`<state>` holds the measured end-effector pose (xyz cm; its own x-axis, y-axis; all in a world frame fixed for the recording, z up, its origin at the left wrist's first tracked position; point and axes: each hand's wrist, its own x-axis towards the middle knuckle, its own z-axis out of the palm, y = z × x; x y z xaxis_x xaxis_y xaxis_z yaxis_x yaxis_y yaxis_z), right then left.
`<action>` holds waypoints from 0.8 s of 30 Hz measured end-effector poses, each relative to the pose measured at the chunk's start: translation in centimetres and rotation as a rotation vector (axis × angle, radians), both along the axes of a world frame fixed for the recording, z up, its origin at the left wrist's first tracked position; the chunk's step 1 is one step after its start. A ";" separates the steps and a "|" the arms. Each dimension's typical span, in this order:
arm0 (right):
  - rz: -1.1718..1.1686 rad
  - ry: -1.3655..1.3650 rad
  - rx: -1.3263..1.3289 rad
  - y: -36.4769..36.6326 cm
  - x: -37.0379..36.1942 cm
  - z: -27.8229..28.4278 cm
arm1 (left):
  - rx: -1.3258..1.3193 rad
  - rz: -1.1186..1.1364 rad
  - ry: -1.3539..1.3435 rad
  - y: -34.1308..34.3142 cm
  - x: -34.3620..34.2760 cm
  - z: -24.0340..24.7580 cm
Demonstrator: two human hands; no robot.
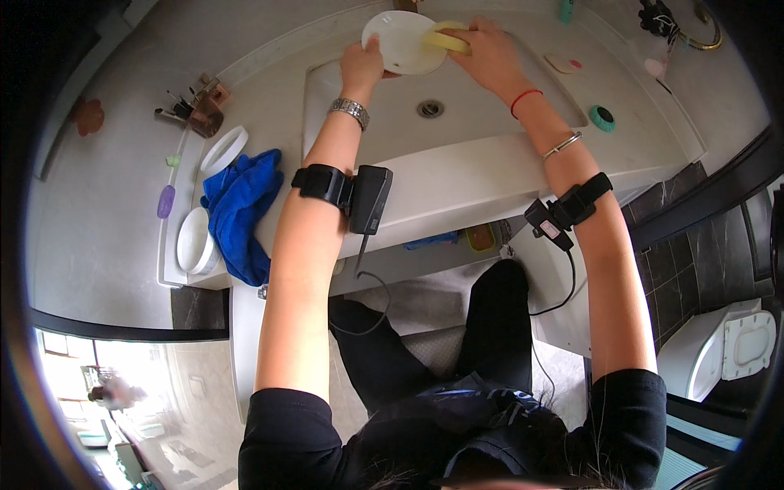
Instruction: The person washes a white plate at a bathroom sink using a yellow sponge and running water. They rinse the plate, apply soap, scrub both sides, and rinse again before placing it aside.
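A white plate (398, 39) is held up over the far side of the sink (384, 122). My left hand (363, 65) grips its left edge, thumb on the upper face and fingers underneath. In my right hand (487, 53) is a yellow sponge (447, 39), pinched and touching the plate's right side. A small dark spot shows near the plate's lower rim. The round metal drain (429, 109) lies below, between my two forearms.
To the left, a blue towel (245, 208) lies by two white round dishes (196, 241), near a brown brush holder (204, 118). At right are a green round object (602, 118), a pinkish soap dish (562, 64) and a hose (698, 37). A toilet (710, 351) stands lower right.
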<state>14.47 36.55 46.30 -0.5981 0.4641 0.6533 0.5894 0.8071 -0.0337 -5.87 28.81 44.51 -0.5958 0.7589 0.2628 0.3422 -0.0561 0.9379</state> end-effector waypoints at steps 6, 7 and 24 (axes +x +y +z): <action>0.087 0.369 0.204 0.0 -0.2 -0.1 | 0.036 -0.186 0.127 -1.3 2.7 1.1; 0.099 0.309 0.180 0.4 -0.3 0.0 | 0.037 -0.166 0.119 -1.4 2.8 1.2; 0.515 0.775 -1.010 1.7 -0.8 -0.7 | 0.057 -0.152 -0.105 -1.6 2.1 1.1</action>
<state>13.71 38.29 45.64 -0.4863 0.7718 0.4096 -0.2051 0.3548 -0.9121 -3.76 27.23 45.58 -0.5019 0.8279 0.2502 0.2258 -0.1538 0.9620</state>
